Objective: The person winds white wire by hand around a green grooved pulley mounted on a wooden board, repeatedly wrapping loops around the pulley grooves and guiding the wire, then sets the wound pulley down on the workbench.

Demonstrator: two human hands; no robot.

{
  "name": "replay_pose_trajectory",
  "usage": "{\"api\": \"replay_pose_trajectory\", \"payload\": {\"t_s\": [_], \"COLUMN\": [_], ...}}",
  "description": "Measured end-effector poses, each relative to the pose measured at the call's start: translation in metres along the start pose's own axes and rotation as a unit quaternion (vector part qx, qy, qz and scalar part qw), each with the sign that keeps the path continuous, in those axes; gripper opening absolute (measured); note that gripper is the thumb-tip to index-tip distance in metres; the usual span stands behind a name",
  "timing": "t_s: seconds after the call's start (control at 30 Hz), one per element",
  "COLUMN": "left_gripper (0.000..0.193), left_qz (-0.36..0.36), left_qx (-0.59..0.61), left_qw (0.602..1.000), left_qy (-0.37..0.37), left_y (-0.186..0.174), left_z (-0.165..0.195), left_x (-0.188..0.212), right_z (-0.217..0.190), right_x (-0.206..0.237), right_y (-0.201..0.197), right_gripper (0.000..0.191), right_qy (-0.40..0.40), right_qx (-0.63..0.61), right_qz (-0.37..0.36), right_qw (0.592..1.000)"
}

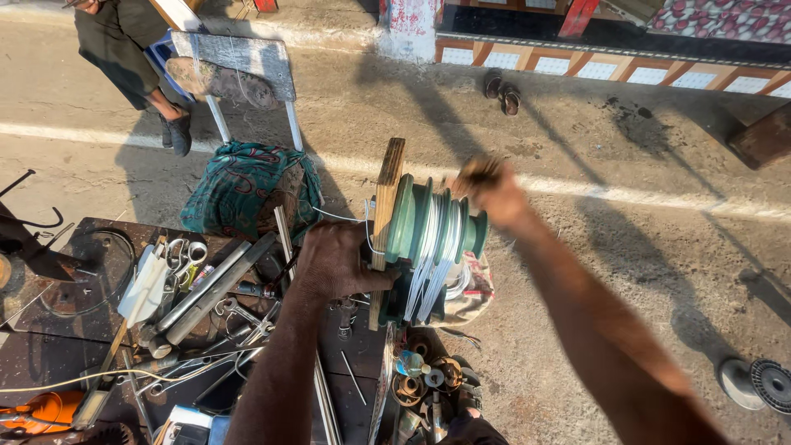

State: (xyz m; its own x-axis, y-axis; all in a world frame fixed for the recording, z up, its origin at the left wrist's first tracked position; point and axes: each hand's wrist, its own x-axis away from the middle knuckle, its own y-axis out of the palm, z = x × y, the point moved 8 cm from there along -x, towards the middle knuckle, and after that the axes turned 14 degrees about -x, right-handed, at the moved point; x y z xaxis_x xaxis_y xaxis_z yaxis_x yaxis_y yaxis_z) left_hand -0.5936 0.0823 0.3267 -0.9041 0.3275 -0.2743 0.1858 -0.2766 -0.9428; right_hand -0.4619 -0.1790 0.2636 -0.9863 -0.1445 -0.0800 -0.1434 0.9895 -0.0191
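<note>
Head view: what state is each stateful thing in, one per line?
Green winding former: upright on its wooden board, white wire wound in its grooves.
Left hand: gripping the board's lower edge.
Right hand: blurred, raised beside the former.
Scissors: lying shut among tools.
Sandals: off, unworn.

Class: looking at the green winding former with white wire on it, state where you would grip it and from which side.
Grip the wooden board on the green winding former, coming from the left as the left hand does. The board is flat and bare; the stepped grooves carry loose white wire, and the right hand occupies the far end.
</note>
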Motion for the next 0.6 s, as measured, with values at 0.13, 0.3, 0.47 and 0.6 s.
{"api": "replay_pose_trajectory", "payload": {"t_s": [0.13, 0.3, 0.47, 0.6], "left_gripper": [0.048, 0.050, 0.050, 0.050], "left_qz": [0.001, -0.019, 0.006, -0.006], "left_qx": [0.013, -0.001, -0.009, -0.015], "left_qw": [1.000, 1.000, 1.000, 1.000], "left_qy": [-0.011, -0.011, 0.007, -0.006], "left_y": [0.002, 0.008, 0.004, 0.003], "left_z": [-0.002, -0.005, -0.001, -0.001], "left_x": [0.002, 0.004, 0.001, -0.001], "right_z": [0.190, 0.137, -0.083, -0.161], "right_x": [0.107, 0.229, 0.227, 0.117], "right_y": [0.058, 0.125, 0.116, 0.028], "right_gripper": [0.028, 0.026, 0.012, 0.014], "right_qy": [0.289, 0.096, -0.451, -0.500], "right_qx": [-0.055, 0.150, 0.402, 0.400], "right_qz": [0.030, -0.148, -0.172, -0.034], "right_qw": [0.955, 0.973, 0.778, 0.767]}}
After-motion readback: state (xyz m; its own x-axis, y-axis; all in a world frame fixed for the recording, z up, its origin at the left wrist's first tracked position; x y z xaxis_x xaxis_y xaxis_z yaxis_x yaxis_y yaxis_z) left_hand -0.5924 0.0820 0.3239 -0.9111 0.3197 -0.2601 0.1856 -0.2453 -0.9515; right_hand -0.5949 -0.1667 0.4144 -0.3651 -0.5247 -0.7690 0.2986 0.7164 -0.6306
